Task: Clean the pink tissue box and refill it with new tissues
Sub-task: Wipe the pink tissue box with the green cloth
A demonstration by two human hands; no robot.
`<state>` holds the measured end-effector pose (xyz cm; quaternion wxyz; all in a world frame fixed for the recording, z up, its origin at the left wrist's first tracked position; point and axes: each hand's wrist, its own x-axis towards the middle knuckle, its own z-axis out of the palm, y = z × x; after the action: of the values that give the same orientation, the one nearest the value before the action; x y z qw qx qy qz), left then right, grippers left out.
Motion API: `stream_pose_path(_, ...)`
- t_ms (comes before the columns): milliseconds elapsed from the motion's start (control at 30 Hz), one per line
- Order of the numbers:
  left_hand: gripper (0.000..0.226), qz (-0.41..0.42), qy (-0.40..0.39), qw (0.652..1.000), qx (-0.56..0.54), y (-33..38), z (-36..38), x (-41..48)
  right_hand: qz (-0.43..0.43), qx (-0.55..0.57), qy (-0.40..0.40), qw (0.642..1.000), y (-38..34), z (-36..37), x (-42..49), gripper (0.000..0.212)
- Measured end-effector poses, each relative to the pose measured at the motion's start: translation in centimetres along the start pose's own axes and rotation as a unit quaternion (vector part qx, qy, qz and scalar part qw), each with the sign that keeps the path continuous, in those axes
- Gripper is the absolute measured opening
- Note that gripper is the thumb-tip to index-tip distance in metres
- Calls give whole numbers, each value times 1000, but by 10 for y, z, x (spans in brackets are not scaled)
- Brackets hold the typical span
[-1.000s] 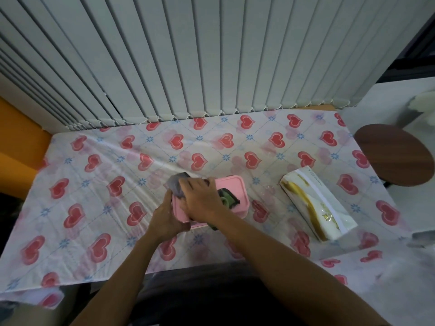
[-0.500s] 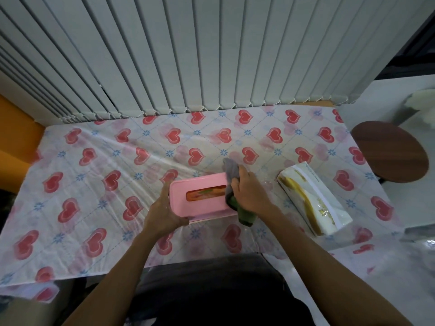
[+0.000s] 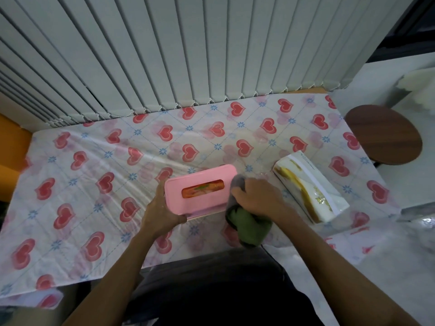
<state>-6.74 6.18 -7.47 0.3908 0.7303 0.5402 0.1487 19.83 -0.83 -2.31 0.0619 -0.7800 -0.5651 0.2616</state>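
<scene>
The pink tissue box [image 3: 200, 182] lies on the heart-patterned table with its oval slot facing up. My left hand [image 3: 160, 212] grips its near left corner. My right hand [image 3: 256, 198] holds a grey and green cloth [image 3: 247, 222] pressed against the box's right end. A new pack of tissues [image 3: 308, 187], white with yellow print, lies to the right of my right hand, apart from the box.
The table is covered by a plastic cloth with red hearts [image 3: 94, 165]. Vertical blinds [image 3: 188, 55] hang behind the far edge. A round brown stool [image 3: 383, 135] stands at the right, beyond the table.
My right hand swept the cloth from the box's left part across its top to the right end, then down that end. The slot came into view. The left hand kept its hold.
</scene>
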Motion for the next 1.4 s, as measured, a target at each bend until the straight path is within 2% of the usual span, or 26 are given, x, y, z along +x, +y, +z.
stream_pose_path(133, 106, 0, -3, 1000, 16, -2, 4, 3, -116, 36, 27, 992, -59, -16, 15, 34)
stream_pose_path(200, 91, -16, -6, 999, 46, -4, 8, 7, -175, 26, 31, 984, -95, 2, 24, 24)
stream_pose_path(233, 74, -24, -4, 997, 76, -5, 9, 8, -192, 2, 30, 981, -110, 18, 26, 27)
stream_pose_path(267, 61, -27, 6, 994, 108, -6, 9, 9, -207, -35, 25, 977, -122, 36, 30, 39)
stream_pose_path(300, 57, -22, 16, 991, 130, -8, 9, 7, -227, -75, 15, 971, -130, 54, 32, 52)
stream_pose_path(333, 63, -4, 16, 988, 153, -10, 10, 6, -248, -105, 9, 963, -133, 67, 34, 60)
stream_pose_path(400, 86, 12, -8, 984, 175, -12, 11, 7, -281, -116, 22, 952, -126, 80, 41, 58)
stream_pose_path(467, 101, -20, -3, 996, 91, -5, 7, 5, -295, -104, 59, 948, -109, 77, 50, 49)
stream_pose_path(533, 105, -17, -4, 1000, 15, 2, 5, 5, -265, -89, 91, 956, -86, 64, 58, 45)
stream_pose_path(667, 103, -9, 4, 1000, -13, 5, -2, -3, -185, -92, 88, 974, -44, 42, 71, 37)
stream_pose_path(833, 101, -4, -2, 1000, -26, 6, -1, -4, -79, 48, 54, 994, -13, 32, 72, 36)
stream_pose_path(967, 102, -2, -12, 1000, -11, 5, 0, -2, -61, 142, 67, 986, -7, 36, 57, 32)
stream_pose_path(1133, 105, -6, -8, 1000, 14, 6, -1, -1, 13, 232, 142, 962, 1, 47, 32, 28)
stream_pose_path(1233, 105, -2, -9, 1000, 15, 5, -1, -1, 57, 229, 137, 962, 6, 52, 17, 31)
stream_pose_path(1367, 110, -10, -6, 1000, 13, 2, 1, 0, 48, 224, 86, 970, 14, 51, -1, 43)
stream_pose_path(1400, 110, -11, -5, 1000, 12, 1, 1, 1, 68, 202, 107, 971, 16, 54, 1, 47)
